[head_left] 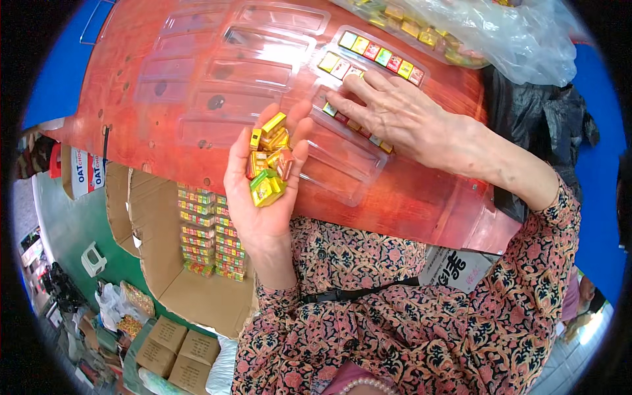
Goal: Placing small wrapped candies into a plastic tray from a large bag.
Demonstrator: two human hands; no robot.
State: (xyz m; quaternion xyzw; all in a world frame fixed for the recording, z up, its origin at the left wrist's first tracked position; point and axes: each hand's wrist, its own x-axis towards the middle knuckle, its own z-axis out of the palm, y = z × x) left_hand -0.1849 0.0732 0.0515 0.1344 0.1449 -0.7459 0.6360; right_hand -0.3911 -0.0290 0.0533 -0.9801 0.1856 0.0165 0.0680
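Nearest you, your left hand (266,178) sits palm up just past the near edge of the reddish-brown wooden tabletop (164,79), fingers curled loosely into a cup. It's cradling a small heap of foil-wrapped cube candies (268,164) in yellow, orange and green, not squeezing them, just letting them rest in the palm. Keep it that way, and keep the wrist level so none of them roll off the heel of the hand.

A bit further in, your right hand (395,115) comes across from the right side, forearm in the patterned sleeve angled over the table's near right corner. It lies flat, palm down and fingers spread, on the clear plastic blister tray (342,164), fingertips pressing on a row of cubes already seated in a slot. It grips nothing. Honestly, I'd press with the finger pads rather than the nails so the wrappers don't tear, and line each cube up square before pushing.

Further still, the next slots toward the far right edge hold a neat row of coloured cubes (382,56), while the slots to the left look unfilled. At the far right corner a clear plastic bag of loose cubes (474,33) sits waiting.
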